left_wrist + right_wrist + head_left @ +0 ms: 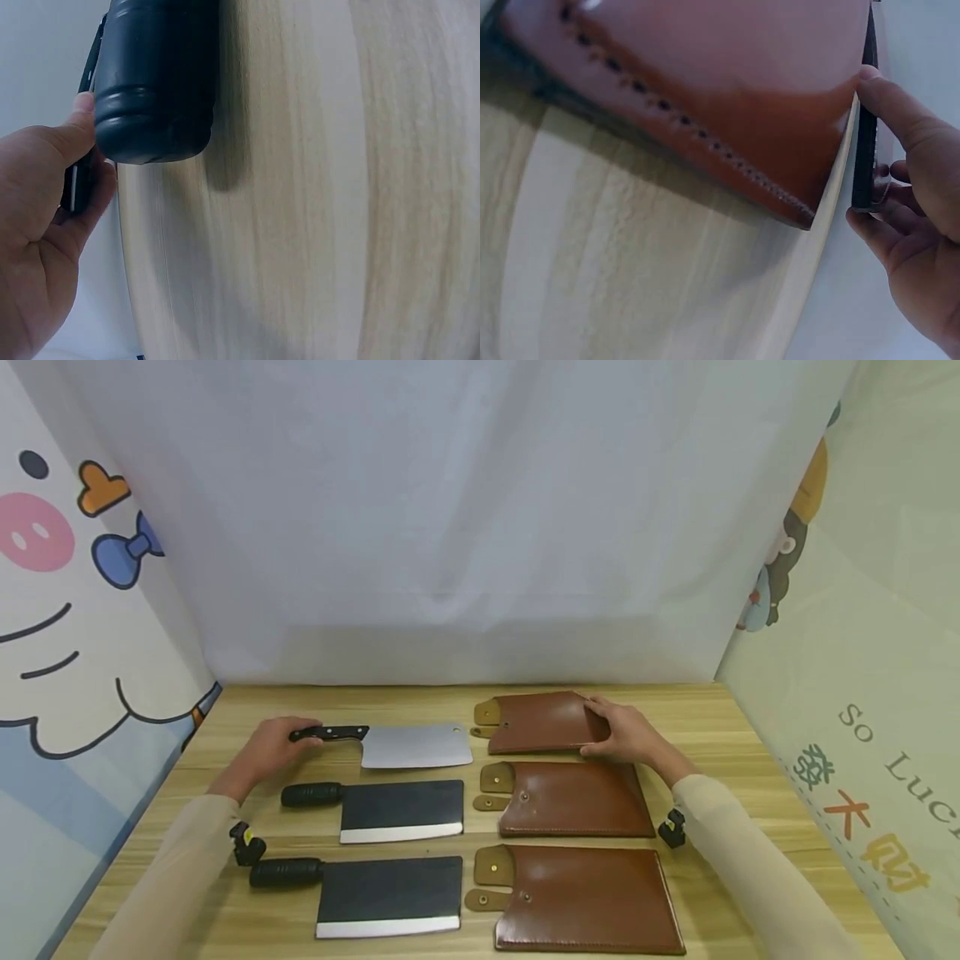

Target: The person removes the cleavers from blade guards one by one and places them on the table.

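Observation:
At the back left of the table, my left hand (272,748) grips the black riveted handle of a cleaver (416,748) with a plain silver blade pointing right. My right hand (632,737) holds the right end of the rearmost brown leather knife sheath (543,723), thumb on one side and fingers on the other. That sheath's open end, with tan snap flaps, faces the blade's tip across a small gap. In the right wrist view, thumb and fingers (877,238) pinch the sheath edge-on. A ribbed black handle (156,82) partly covers the held handle in the left wrist view.
Two dark-bladed cleavers, a middle one (402,810) and a front one (390,896), lie in front. To their right lie a middle sheath (581,797) and a front sheath (592,897). A pale cloth (465,527) hangs behind the wooden table (405,703).

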Demonstrator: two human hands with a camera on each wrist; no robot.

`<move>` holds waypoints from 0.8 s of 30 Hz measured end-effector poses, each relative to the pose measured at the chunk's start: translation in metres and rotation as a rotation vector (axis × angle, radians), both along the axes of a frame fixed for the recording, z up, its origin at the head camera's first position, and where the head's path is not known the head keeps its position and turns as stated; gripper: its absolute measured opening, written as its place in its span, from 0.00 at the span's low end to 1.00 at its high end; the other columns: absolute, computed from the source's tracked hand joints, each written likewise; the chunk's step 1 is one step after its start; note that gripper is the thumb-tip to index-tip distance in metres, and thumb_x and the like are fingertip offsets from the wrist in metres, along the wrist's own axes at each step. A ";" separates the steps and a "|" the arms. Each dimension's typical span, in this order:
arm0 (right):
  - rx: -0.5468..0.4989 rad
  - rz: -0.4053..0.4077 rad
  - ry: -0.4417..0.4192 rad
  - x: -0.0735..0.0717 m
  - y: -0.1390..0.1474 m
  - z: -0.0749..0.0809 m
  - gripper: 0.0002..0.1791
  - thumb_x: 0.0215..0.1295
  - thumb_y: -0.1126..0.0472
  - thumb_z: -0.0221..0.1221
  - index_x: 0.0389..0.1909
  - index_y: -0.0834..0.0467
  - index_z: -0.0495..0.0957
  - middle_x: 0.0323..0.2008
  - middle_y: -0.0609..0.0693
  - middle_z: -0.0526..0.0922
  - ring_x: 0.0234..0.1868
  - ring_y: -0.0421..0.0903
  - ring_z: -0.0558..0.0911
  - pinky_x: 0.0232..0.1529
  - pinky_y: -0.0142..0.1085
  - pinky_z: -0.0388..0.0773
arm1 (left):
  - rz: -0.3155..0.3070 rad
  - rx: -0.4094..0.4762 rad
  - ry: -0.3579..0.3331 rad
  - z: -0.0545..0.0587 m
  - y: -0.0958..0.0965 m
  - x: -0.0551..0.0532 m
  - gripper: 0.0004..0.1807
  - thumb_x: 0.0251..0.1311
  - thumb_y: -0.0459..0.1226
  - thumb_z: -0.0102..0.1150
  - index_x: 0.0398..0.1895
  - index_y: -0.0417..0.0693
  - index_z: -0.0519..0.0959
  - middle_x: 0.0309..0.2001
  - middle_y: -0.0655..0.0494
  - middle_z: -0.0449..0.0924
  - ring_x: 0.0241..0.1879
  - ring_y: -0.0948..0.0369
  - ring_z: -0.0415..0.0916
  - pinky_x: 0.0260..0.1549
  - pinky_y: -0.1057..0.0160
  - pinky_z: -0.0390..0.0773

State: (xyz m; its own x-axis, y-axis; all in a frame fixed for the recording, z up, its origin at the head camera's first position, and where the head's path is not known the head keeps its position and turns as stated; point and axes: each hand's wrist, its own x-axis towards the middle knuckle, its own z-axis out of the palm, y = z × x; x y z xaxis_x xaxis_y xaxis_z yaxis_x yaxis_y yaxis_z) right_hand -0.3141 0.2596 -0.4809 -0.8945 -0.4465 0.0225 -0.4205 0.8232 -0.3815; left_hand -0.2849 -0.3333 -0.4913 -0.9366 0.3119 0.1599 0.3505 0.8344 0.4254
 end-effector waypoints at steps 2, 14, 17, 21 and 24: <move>0.007 0.001 -0.003 -0.001 0.001 -0.002 0.53 0.58 0.48 0.75 0.77 0.65 0.60 0.74 0.71 0.61 0.71 0.71 0.66 0.67 0.63 0.67 | -0.002 -0.001 -0.005 -0.001 -0.001 -0.001 0.21 0.68 0.38 0.65 0.58 0.31 0.81 0.56 0.32 0.81 0.58 0.34 0.77 0.57 0.35 0.73; 0.019 -0.003 -0.031 -0.002 0.001 -0.011 0.50 0.59 0.49 0.75 0.75 0.68 0.63 0.74 0.70 0.62 0.70 0.70 0.67 0.67 0.62 0.68 | -0.069 -0.058 -0.066 -0.007 -0.007 -0.004 0.18 0.66 0.37 0.66 0.53 0.31 0.84 0.51 0.35 0.84 0.54 0.36 0.79 0.55 0.35 0.75; 0.022 0.000 -0.037 -0.002 0.001 -0.012 0.50 0.59 0.49 0.74 0.74 0.69 0.63 0.73 0.71 0.63 0.70 0.70 0.68 0.67 0.62 0.68 | -0.082 -0.077 -0.072 -0.009 -0.009 -0.006 0.18 0.67 0.37 0.66 0.53 0.31 0.84 0.51 0.35 0.84 0.54 0.36 0.79 0.55 0.35 0.75; 0.016 0.006 -0.033 -0.001 0.001 -0.013 0.49 0.59 0.49 0.74 0.73 0.69 0.64 0.72 0.72 0.64 0.70 0.70 0.68 0.67 0.62 0.68 | -0.076 -0.082 -0.086 -0.008 -0.009 -0.005 0.21 0.69 0.38 0.64 0.57 0.30 0.81 0.53 0.33 0.83 0.56 0.35 0.78 0.56 0.35 0.74; 0.013 0.018 -0.020 0.000 0.002 -0.012 0.48 0.59 0.49 0.75 0.73 0.69 0.65 0.71 0.71 0.66 0.69 0.70 0.69 0.67 0.61 0.68 | -0.066 -0.083 -0.100 -0.005 -0.008 -0.003 0.23 0.71 0.39 0.61 0.60 0.29 0.78 0.56 0.30 0.80 0.57 0.33 0.76 0.56 0.34 0.74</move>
State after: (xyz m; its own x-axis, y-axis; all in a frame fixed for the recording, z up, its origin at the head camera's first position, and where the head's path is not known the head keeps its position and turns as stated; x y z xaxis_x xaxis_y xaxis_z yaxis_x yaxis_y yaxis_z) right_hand -0.3145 0.2613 -0.4932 -0.8863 -0.4631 -0.0016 -0.4279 0.8203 -0.3796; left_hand -0.2882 -0.3410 -0.4962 -0.9234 0.3820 0.0384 0.3656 0.8444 0.3916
